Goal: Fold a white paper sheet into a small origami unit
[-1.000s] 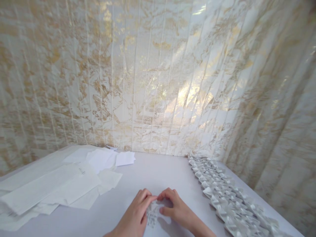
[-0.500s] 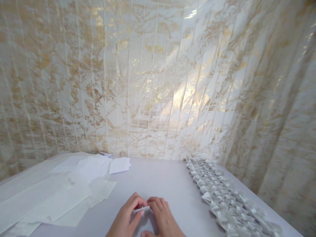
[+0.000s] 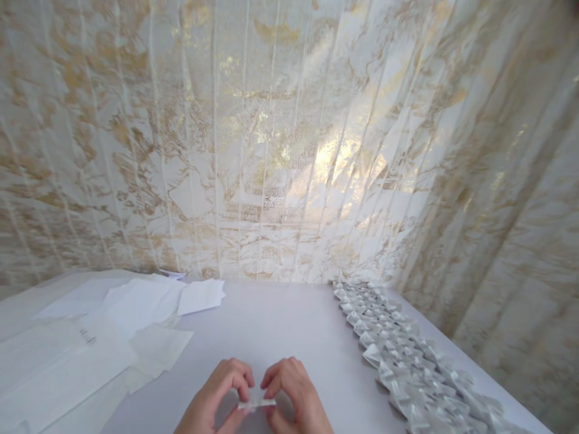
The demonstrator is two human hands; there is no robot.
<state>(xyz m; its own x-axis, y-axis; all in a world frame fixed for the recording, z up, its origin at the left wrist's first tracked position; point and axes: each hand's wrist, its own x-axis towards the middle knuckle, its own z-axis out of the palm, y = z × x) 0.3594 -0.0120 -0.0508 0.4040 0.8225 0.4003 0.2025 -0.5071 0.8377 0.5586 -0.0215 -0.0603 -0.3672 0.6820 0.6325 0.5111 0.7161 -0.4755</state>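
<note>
A small folded strip of white paper (image 3: 256,404) spans the gap between my two hands, just above the table at the bottom middle. My left hand (image 3: 217,395) pinches its left end between thumb and fingers. At the other end, the fingers and thumb of my right hand (image 3: 296,395) close on the strip too. The strip is blurred, so its folds are hard to make out.
Loose white sheets of paper (image 3: 131,301) overlap on the left of the pale table (image 3: 271,325). Rows of small folded silvery-white paper pieces (image 3: 398,349) run along the right side. A gold-patterned curtain (image 3: 253,150) hangs behind and to the right.
My right hand has gone from lying flatter beside the paper to curling round its right end. Both hands now hold the strip level, slightly lower in view. The camera view has shifted a little.
</note>
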